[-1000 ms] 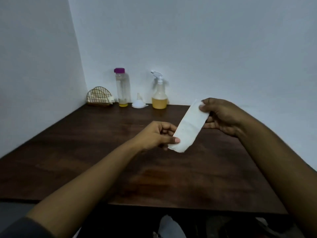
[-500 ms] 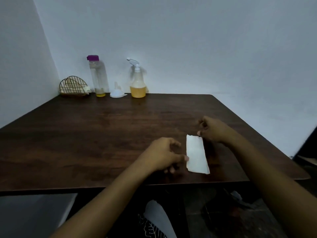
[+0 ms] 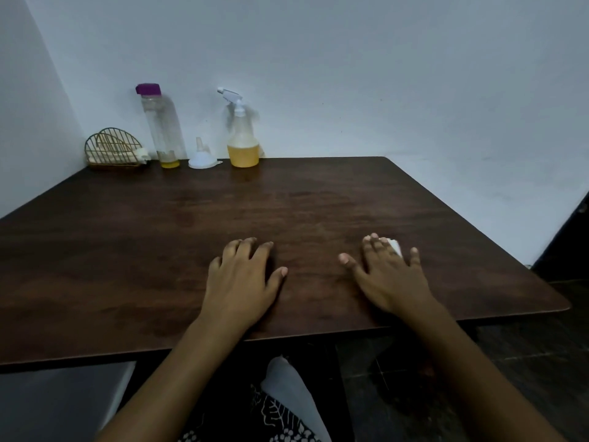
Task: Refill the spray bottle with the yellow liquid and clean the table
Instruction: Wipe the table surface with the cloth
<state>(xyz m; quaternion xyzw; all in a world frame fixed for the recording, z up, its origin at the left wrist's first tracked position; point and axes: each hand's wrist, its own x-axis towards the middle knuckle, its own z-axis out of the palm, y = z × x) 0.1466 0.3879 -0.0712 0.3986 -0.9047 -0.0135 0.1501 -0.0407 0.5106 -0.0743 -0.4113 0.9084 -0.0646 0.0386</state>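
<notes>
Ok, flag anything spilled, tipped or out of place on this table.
Nothing stands out. The spray bottle and purple-capped bottle stand upright at the wall, no puddle shows on the table, and the right hand presses the tissue.

Dim, cool bluish cast throughout — low contrast, mild grain. Soft grey shadows thrown rightward onto wall behind tall bottle and spray bottle. Faint dull sheen across dark surface. Wide-angle bowing of surface edges toward frame borders; under-surface area near black, detail lost.
</notes>
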